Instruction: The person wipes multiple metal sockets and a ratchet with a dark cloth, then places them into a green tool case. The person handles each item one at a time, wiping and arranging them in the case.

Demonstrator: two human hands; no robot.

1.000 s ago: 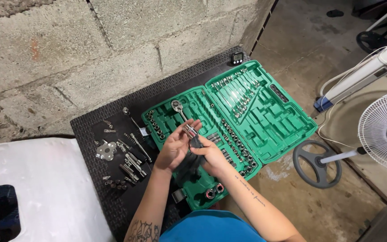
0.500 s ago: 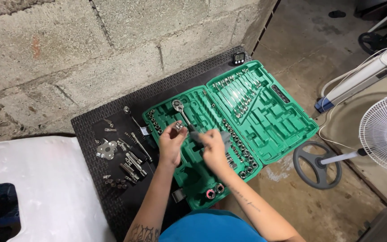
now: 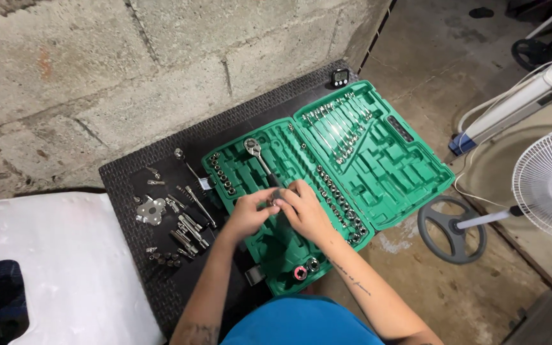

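Hands meet over the middle of the open green socket-set case point(image 3: 378, 185): the left hand point(image 3: 248, 214) and the right hand point(image 3: 305, 211) are both curled with fingertips pinched together on a small chrome socket point(image 3: 275, 202), with what looks like a dark cloth point(image 3: 282, 220) tucked under the right palm, though whether either hand has a firm grip on that cloth I cannot tell. Judging by how things lie, the work is somewhere in the middle. The ratchet handle point(image 3: 258, 156) sits in its recess, a long row of sockets point(image 3: 337, 195) fills the slots along the case's hinge side, and the wrenches point(image 3: 337, 128) are racked in the lid, yet many moulded pockets stand bare. A scatter of loose extension bars and bits point(image 3: 183, 223) lies on the black mat point(image 3: 129, 176) near its left edge, apart from the case, so a good share appears left to handle.
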